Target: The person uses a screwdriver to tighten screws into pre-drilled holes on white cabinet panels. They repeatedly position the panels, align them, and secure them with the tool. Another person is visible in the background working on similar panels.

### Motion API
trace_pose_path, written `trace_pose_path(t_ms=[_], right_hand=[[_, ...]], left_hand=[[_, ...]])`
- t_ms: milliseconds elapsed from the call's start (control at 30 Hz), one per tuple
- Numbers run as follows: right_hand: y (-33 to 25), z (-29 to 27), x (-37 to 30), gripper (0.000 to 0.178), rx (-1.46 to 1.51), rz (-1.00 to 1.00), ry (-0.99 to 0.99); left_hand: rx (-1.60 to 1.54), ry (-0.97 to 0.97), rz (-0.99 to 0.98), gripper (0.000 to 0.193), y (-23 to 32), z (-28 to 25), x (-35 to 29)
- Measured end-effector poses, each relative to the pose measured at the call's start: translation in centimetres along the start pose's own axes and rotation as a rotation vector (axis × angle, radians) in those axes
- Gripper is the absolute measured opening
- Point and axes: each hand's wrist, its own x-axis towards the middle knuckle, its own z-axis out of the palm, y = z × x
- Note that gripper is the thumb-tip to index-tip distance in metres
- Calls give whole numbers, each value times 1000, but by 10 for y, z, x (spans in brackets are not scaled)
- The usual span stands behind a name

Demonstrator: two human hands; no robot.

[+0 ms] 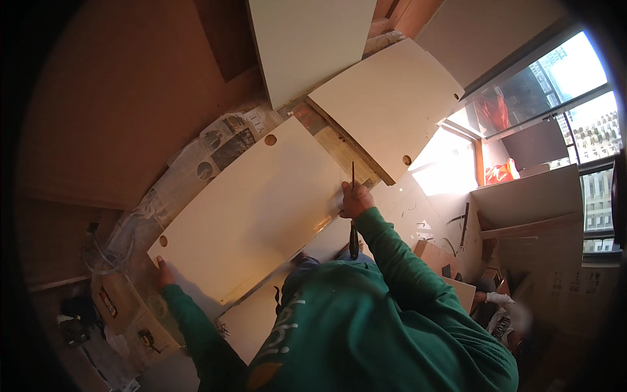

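Note:
A long cream door panel (241, 215) lies in front of me, with round hinge holes near its far edge. My left hand (163, 272) is at its left end, closed on the edge; a finger shows, and the rest is partly hidden. Beside the panel's right end, my right hand (356, 200) is closed around a screwdriver (354, 240). Its thin dark shaft points away from me, and its black handle hangs below the fist. The same hand is close against the panel's near right corner; whether it grips that too I cannot tell.
A second cream panel (385, 98) with holes lies beyond on the right; another board (313, 46) stands behind. Newspaper (225, 137) covers the floor there. Dark strips (464, 223) lie right, near a window (568, 98). A co-worker (503, 317) is lower right. A tape measure (149, 340) lies left.

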Motion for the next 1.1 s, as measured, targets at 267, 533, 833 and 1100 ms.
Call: trace_pose_path(t_ms=[267, 533, 833, 1100], right_hand=[[13, -87, -88, 48, 543, 193, -38], [188, -170, -138, 27, 119, 293, 167], [344, -248, -218, 34, 735, 590, 166], [454, -267, -196, 34, 497, 571, 218]], left_hand=[[-387, 319, 488, 66, 109, -36, -107], [-571, -19, 1135, 42, 337, 9, -413], [-66, -210, 1339, 90, 433, 126, -588], [-165, 69, 1291, 114, 472, 235, -716]])
